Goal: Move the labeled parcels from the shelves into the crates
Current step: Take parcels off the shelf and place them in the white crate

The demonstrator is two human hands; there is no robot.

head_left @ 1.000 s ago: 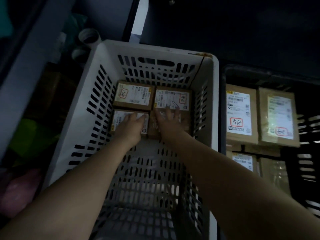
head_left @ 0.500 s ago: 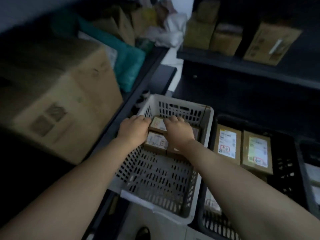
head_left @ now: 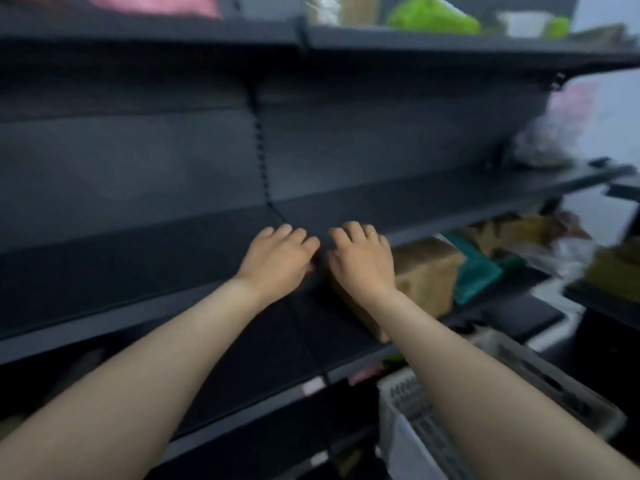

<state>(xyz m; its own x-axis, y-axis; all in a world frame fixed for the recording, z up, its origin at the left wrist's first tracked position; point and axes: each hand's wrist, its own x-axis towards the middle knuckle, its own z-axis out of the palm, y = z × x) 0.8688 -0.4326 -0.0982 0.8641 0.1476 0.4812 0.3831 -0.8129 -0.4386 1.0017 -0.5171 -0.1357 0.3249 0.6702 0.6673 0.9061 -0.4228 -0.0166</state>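
Two hands reach out side by side over a dark shelf (head_left: 173, 265). The left hand (head_left: 277, 261) and the right hand (head_left: 360, 261) are close together, fingers curled, and both hold nothing. Just past the right hand sits a brown box (head_left: 426, 271) on the shelf below, next to a teal bag (head_left: 474, 271). A white crate (head_left: 408, 427) waits low on the right.

Everything is blurry and dark, so a hand could bump the shelf edge or grab the wrong thing. The box could slip if it is heavy. No words can be read on anything.
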